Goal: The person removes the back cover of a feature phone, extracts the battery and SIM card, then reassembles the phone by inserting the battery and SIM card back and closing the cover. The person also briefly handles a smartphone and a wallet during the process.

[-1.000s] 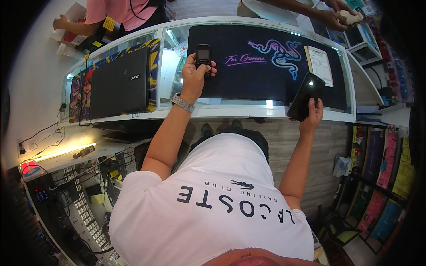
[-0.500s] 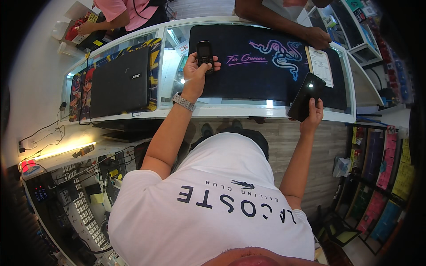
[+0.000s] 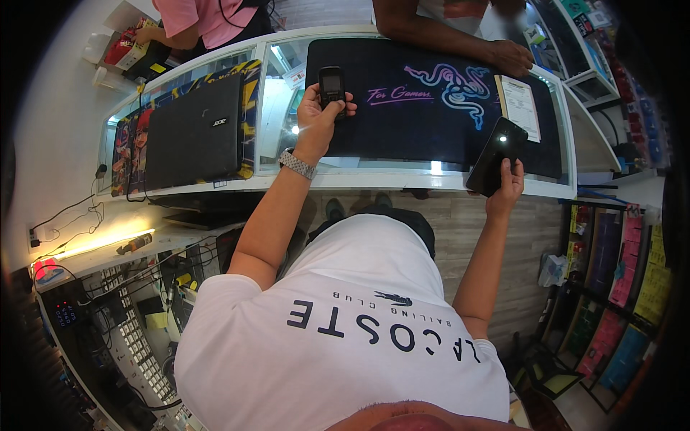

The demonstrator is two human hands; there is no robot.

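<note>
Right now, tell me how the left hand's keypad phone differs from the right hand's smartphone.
Size: the keypad phone is smaller; the smartphone is longer and wider.
Face: the keypad phone shows a small screen above keys; the smartphone shows a broad dark surface with a bright spot.
Pose: the keypad phone points nearly straight up the picture; the smartphone slants, top end rightward.
Both are dark and hand-held.

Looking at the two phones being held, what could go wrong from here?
The right hand holds the larger black phone near the counter rim; if the grip slipped, it might drop to the floor. The left hand holds the small keypad phone, its thumb on the front; a key might be pressed accidentally.
</note>
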